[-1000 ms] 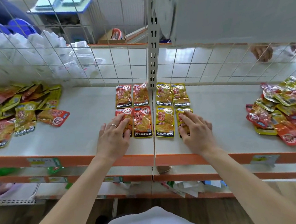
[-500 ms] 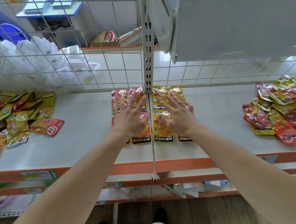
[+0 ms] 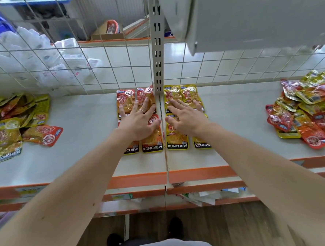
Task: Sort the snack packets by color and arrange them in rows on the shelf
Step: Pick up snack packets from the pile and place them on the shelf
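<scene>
Both flat, spread, holding nothing: left hand [image 3: 140, 124] on red KONCHEW packets [image 3: 125, 101], right hand [image 3: 187, 120] on yellow packets [image 3: 177, 139].

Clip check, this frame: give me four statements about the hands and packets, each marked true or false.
1. The left hand and right hand lie flat on arranged packets. True.
2. The red packets sit right of the shelf seam. False: left of it; the yellow packets are right.
3. A left pile and a right pile of mixed packets lie unsorted. True.
4. The ring is on the right hand. False: on the left.
</scene>
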`<state>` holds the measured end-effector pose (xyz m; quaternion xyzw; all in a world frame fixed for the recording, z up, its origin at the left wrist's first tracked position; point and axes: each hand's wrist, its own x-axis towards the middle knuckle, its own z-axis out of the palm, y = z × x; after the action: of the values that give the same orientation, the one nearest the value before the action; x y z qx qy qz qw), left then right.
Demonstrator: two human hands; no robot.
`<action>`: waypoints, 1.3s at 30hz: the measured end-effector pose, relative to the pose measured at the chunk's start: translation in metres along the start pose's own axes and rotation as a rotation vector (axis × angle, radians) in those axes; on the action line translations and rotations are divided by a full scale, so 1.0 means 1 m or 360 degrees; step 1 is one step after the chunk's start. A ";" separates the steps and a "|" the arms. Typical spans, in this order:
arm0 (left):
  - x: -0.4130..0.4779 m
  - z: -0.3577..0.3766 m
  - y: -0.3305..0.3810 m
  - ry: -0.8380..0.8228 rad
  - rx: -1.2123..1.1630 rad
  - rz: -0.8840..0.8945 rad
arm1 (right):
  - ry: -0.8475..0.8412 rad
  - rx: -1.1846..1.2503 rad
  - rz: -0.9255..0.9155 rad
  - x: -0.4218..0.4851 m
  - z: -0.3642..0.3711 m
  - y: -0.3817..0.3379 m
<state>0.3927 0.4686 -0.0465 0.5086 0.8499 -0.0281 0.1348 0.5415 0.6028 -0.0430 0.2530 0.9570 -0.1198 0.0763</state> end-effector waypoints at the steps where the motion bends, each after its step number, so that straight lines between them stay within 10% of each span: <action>1: 0.000 0.000 0.000 0.0001 -0.0002 0.0010 | 0.0003 -0.0003 0.0002 0.001 0.000 0.001; 20: -0.007 -0.003 -0.039 0.0061 -0.0252 -0.0160 | 0.0045 0.0223 0.0289 -0.009 -0.005 0.037; 39: -0.087 0.043 0.021 0.0330 -0.0176 0.0096 | 0.0365 0.0193 -0.0128 -0.077 0.043 -0.008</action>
<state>0.4581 0.3961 -0.0632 0.5259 0.8439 0.0756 0.0748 0.6076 0.5481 -0.0664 0.2305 0.9598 -0.1505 -0.0540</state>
